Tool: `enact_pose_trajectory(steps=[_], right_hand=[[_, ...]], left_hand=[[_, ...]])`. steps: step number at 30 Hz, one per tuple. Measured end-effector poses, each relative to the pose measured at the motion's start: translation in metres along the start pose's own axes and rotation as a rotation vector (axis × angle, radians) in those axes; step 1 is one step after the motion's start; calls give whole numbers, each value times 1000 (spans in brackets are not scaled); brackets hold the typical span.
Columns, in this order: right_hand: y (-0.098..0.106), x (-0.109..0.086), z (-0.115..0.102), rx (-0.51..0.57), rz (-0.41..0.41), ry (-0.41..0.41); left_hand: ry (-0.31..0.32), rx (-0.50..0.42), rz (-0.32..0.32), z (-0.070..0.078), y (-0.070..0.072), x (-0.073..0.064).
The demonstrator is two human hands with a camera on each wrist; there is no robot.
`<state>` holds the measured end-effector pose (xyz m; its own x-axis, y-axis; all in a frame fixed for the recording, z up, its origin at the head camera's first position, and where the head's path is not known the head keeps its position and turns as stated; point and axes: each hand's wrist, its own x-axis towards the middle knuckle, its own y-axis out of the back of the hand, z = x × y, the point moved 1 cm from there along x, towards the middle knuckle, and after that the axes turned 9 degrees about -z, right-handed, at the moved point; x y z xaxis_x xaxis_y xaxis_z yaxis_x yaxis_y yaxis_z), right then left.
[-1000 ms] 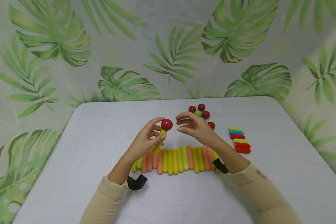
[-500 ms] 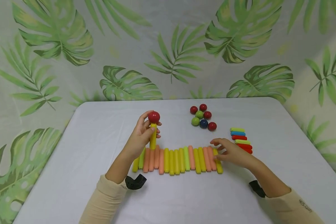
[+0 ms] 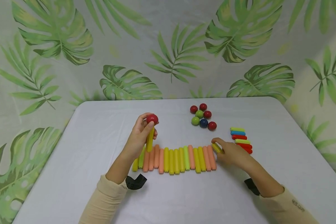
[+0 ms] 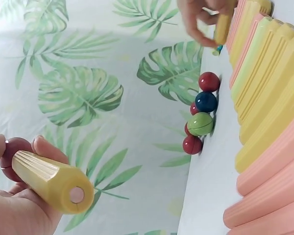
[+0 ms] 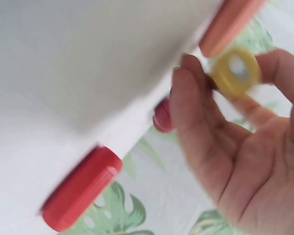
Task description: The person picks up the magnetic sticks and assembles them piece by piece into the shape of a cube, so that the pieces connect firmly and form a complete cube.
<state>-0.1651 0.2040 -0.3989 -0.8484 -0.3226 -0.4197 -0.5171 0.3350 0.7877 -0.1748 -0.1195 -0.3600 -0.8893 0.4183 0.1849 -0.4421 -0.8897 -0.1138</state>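
My left hand (image 3: 137,137) grips a dark red ball (image 3: 152,119) between thumb and fingers, above the left part of the row. A yellow rod (image 3: 149,142) hangs from that ball; its free end, with a pale round disc, faces the left wrist view. At the row's right end, my right hand (image 3: 233,152) pinches a second yellow rod (image 3: 217,148), tilted. The right wrist view shows this rod's end (image 5: 236,71) between thumb and fingers. Beneath and between the hands lies a row of yellow, salmon and light green rods (image 3: 176,161).
Red, green and dark blue balls (image 3: 203,123) cluster at the back, right of centre. Shorter rods in lime, blue and red (image 3: 238,137) lie stacked side by side farther right. A leaf-patterned cloth (image 3: 170,62) rises behind the white table (image 3: 162,199).
The right hand has moved from near the ball to the row's right end and lifted its last yellow rod. The left hand, still holding ball and rod, has shifted left.
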Motion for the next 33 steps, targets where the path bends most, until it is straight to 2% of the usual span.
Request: enact_pose_trajectory(steps=[2,9,15,22,27,33], right_hand=[[7,1,-4,40,52,60],[21,8,-35,268,191,401],[22,11,-67,453,233,579],[17,11,-84,581,200,675],[13,7,-95,585,167,673],[5,15,-92,574,165,689]], left_hand=[[13,8,-1,1,-1,0],[63,38,-49,-2,-10,-1],[76,29,-106,-5,-16,-1],[107,22,-155,-8,-23,-2],[123,27,-179,-13,-27,-2],[117,70,-133,-16,-26,-1]])
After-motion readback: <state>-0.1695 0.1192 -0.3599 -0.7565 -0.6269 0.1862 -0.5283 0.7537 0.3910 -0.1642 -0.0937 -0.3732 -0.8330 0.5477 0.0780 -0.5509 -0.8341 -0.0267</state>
